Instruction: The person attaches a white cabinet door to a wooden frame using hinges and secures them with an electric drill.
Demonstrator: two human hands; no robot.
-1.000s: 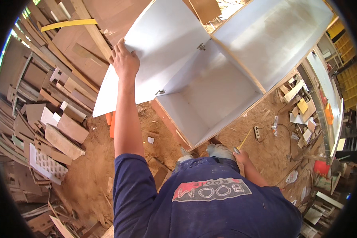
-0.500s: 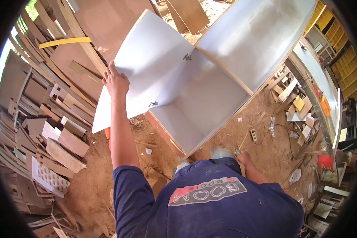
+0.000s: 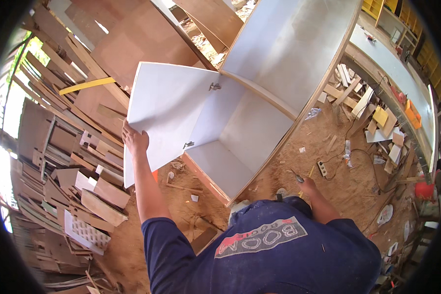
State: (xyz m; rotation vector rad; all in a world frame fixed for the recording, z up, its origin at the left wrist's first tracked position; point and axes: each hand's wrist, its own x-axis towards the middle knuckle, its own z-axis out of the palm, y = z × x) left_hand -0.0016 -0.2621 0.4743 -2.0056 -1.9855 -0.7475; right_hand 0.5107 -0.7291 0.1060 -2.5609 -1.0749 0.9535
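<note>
A white laminate cabinet (image 3: pixel 240 142) with plywood edges lies on the sawdust floor in front of me. Its door (image 3: pixel 169 105) stands swung out to the left on two metal hinges (image 3: pixel 214 86). My left hand (image 3: pixel 134 139) grips the door's free outer edge, with the arm stretched forward. My right hand (image 3: pixel 309 187) hangs low beside the cabinet's near right corner. It is closed on a screwdriver (image 3: pixel 297 177) whose metal tip points toward the cabinet rim. My blue shirt hides the ground below both arms.
Heaps of plywood offcuts and boards (image 3: pixel 68 161) fill the left side, with a yellow strip (image 3: pixel 87 85) and a white perforated panel (image 3: pixel 85 234). A power strip (image 3: pixel 322 168) with cable lies on the dirt at right. A long workbench (image 3: pixel 402 85) runs along the right.
My left hand and the door edge it holds have come down and toward me in the picture. The cabinet's inside now shows more fully. My right hand stays low by the corner.
</note>
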